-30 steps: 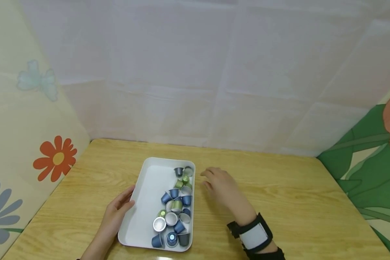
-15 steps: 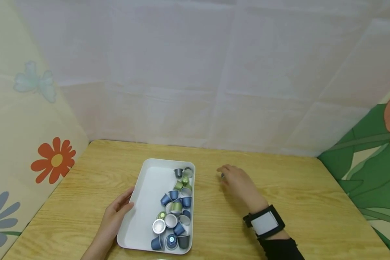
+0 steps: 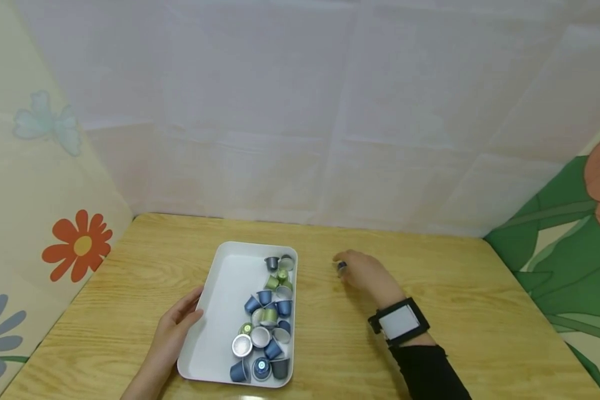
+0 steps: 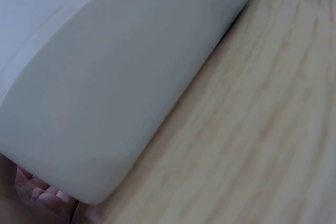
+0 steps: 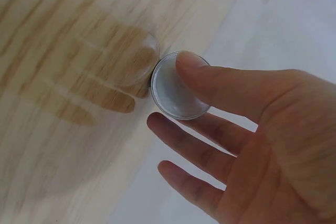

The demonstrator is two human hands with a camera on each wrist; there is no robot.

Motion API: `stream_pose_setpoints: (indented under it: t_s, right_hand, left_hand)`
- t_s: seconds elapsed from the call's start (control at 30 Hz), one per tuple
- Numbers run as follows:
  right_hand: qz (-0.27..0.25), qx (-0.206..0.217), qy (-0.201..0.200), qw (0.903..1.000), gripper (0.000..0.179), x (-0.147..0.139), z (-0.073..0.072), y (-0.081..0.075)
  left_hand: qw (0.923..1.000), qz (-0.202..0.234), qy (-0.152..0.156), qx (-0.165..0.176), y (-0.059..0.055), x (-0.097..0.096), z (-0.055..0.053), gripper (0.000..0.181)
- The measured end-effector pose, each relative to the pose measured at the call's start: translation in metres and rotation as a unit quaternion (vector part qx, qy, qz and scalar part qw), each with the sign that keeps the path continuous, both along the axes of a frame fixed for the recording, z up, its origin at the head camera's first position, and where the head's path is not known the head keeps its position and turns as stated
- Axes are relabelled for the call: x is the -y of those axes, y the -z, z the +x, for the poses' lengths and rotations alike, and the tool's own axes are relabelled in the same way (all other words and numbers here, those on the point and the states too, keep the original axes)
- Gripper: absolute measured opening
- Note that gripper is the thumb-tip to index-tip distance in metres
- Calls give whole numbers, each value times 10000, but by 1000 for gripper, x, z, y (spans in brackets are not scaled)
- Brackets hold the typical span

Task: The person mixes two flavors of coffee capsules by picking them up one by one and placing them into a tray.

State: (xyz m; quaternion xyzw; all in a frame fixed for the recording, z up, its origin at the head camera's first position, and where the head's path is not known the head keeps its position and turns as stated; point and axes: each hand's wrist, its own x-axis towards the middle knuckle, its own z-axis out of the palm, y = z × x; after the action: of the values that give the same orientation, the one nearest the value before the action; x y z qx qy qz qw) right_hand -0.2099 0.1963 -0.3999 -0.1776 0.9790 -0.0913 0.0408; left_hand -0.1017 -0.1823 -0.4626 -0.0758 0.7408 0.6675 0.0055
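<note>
A white rectangular tray (image 3: 217,316) lies on the wooden table, with my left hand (image 3: 175,328) gripping its left side, thumb at the rim. In the left wrist view the tray's outer wall (image 4: 110,82) fills much of the picture, and a few fingers (image 4: 50,199) show at its lower corner. Coffee capsules in blue (image 3: 239,371), green (image 3: 269,317) and dark grey (image 3: 280,368) lie jumbled along the tray's right half. Right of the tray, my right hand (image 3: 367,273) pinches a dark capsule (image 3: 342,266). Its silvery foil lid (image 5: 173,92) faces the right wrist camera, thumb across it, close over the table.
A pale cloth wall (image 3: 300,122) rises behind the table's back edge. Printed panels stand on both sides, one with a red flower (image 3: 81,245), the other with green leaves (image 3: 545,244). The tabletop (image 3: 455,300) extends right of my right hand.
My right hand has moved right, away from beside the tray, and a dark capsule now shows in its fingers. The left hand keeps its grip on the tray.
</note>
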Motion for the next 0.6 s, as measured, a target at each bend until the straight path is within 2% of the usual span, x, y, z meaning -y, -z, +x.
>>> stream_pose_setpoints:
  t_s: [0.27, 0.43, 0.6]
  right_hand:
    - [-125, 321, 165, 9993, 34, 0, -7, -3]
    - [-85, 308, 158, 9994, 28, -2, -6, -3]
    - [-53, 210, 143, 9997, 22, -2, -7, -1]
  left_hand:
    - [10000, -29, 5, -14, -2, -2, -1, 49]
    - [9999, 71, 23, -96, -1, -3, -1, 49]
    - [10000, -3, 37, 29, -2, 0, -1, 50]
